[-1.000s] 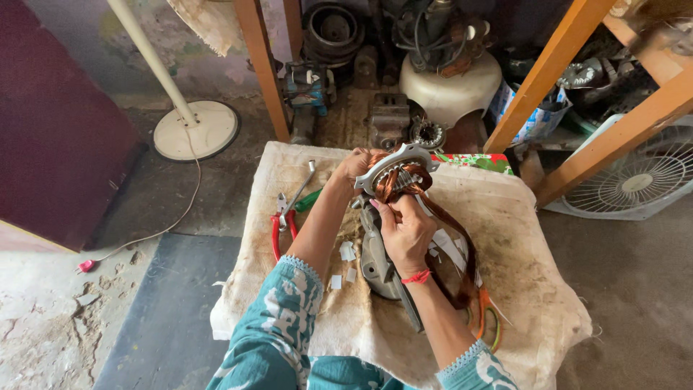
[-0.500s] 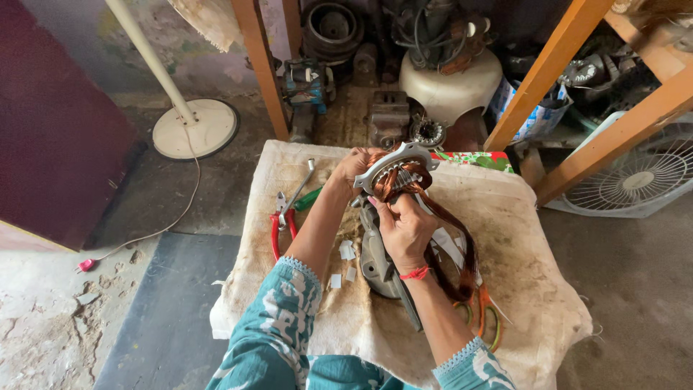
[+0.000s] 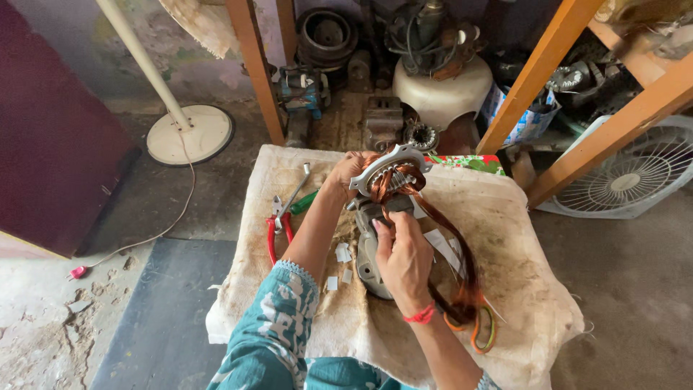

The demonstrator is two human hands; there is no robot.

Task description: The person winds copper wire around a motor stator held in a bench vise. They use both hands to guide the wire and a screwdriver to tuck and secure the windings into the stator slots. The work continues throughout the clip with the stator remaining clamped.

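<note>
the left hand [image 3: 345,172] grasps a motor stator [image 3: 390,172] by its far left rim and holds it tilted above a cloth-covered table [image 3: 505,217], so that the open face of the ring looks toward the person. the right hand [image 3: 404,256] is below the stator, nearer to the body, with the fingers [image 3: 384,230] closed on a strand of the copper winding wire [image 3: 440,231]. i cannot tell how firmly the strand is pinched.

the wire comes out of the stator slots and runs down and to the right, along the right forearm, to a loose bundle of coils [image 3: 473,318] that lies on the cloth near the table's right front corner. so the long line of the wire goes from the stator, past the right hand, toward the person; the right hand is the one nearer to the free length.

under both hands a grey metal housing [image 3: 368,260] lies on the cloth. to the left lie red-handled pliers [image 3: 276,224], a spanner [image 3: 296,189] and a green-handled screwdriver [image 3: 303,202], well apart from the hands.
</note>
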